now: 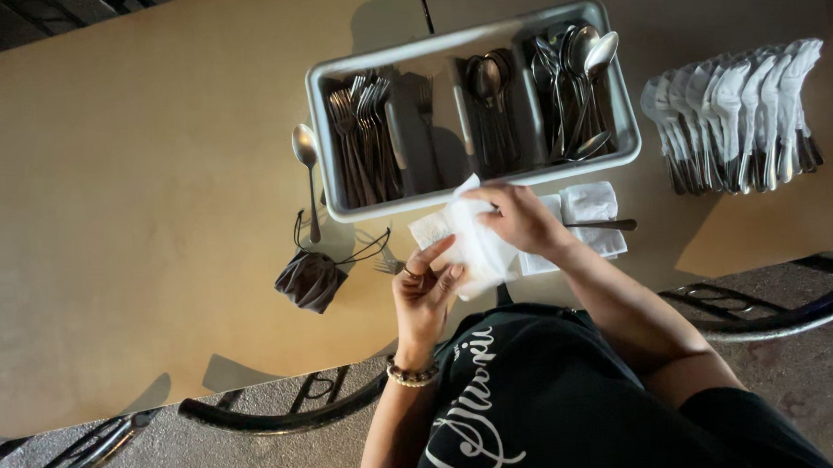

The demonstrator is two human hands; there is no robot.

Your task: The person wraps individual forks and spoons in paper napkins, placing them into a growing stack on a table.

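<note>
On the tan table (133, 181), below the grey cutlery tray (324, 144), we work a white napkin (478, 245): right hand (521, 218) pinching its top edge, left hand (425, 290) gripping the lower corner. We'd best keep it taut, folds tight, like the wrapped bundles (734, 117).

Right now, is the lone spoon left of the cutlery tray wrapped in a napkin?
No, the spoon lies bare on the table beside the cutlery tray.

White napkin (478, 245); grey cutlery tray (469, 40); tan table (132, 162); dk brown pouch (311, 281); silver spoon (307, 164).
</note>
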